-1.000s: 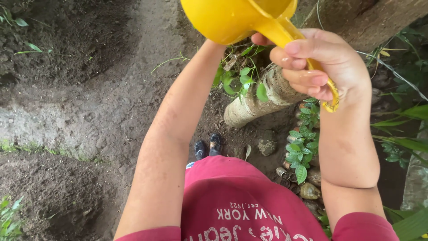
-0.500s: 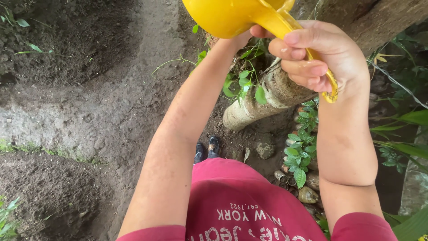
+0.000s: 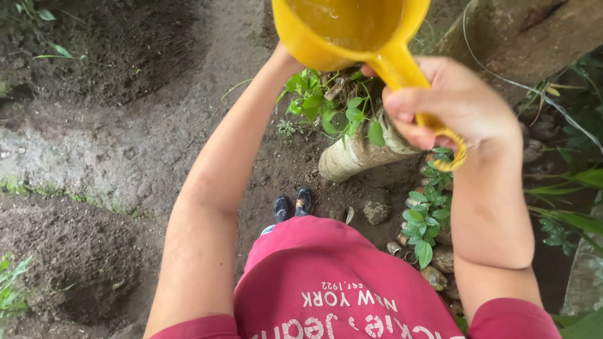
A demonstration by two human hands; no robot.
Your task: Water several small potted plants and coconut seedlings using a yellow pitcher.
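My right hand (image 3: 458, 107) grips the handle of a yellow plastic scoop (image 3: 314, 37), held high in front of me with its open bowl turned toward the camera. My left arm reaches up under the bowl. Only the wrist of my left hand (image 3: 281, 59) shows, and the fingers are hidden behind the scoop. Directly below the scoop, a small green leafy plant (image 3: 326, 107) grows from the top of a pale cut trunk (image 3: 358, 154) that leans out of the soil.
Far below are my dark shoes (image 3: 293, 206) on damp bare soil (image 3: 125, 138), seen past my red shirt (image 3: 326, 276). A leafy seedling (image 3: 427, 213) and a row of stones (image 3: 433, 276) lie to the right. A large tree trunk (image 3: 527, 31) crosses the top right.
The scoop has tipped so that its inside now faces me, and it has shifted slightly right. My right hand came down a little with the handle.
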